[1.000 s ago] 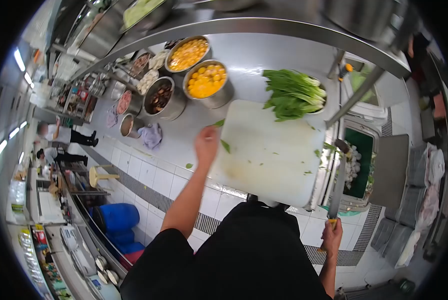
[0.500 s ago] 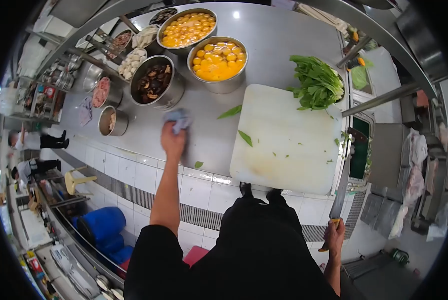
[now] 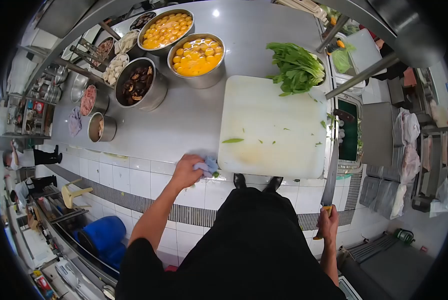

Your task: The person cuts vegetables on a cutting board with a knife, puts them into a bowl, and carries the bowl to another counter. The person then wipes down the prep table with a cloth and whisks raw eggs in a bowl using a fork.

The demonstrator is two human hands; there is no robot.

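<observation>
My left hand [image 3: 186,171] is closed around a crumpled blue-grey cloth [image 3: 207,165] at the near edge of the steel table, just left of the white cutting board [image 3: 269,112]. A bit of green leaf [image 3: 215,174] shows against the cloth. Off to the right, below the board's near right corner, my right hand [image 3: 328,224] grips the yellow handle of a long knife [image 3: 330,175], its blade pointing away from me. A leaf strip [image 3: 232,140] and small green scraps lie on the board. Leafy greens [image 3: 296,69] rest at its far right corner.
Steel bowls of egg yolks [image 3: 196,57], dark mushrooms [image 3: 136,85] and raw meat [image 3: 89,100] stand at the back left of the table [image 3: 184,117]. A metal rail [image 3: 364,75] crosses at right, near a green-lined sink [image 3: 348,132]. Two people are far left.
My left hand has swept the cloth rightward and toward me, to the table edge. The leaf left of the board is gone from its spot. My right hand still holds the knife.
</observation>
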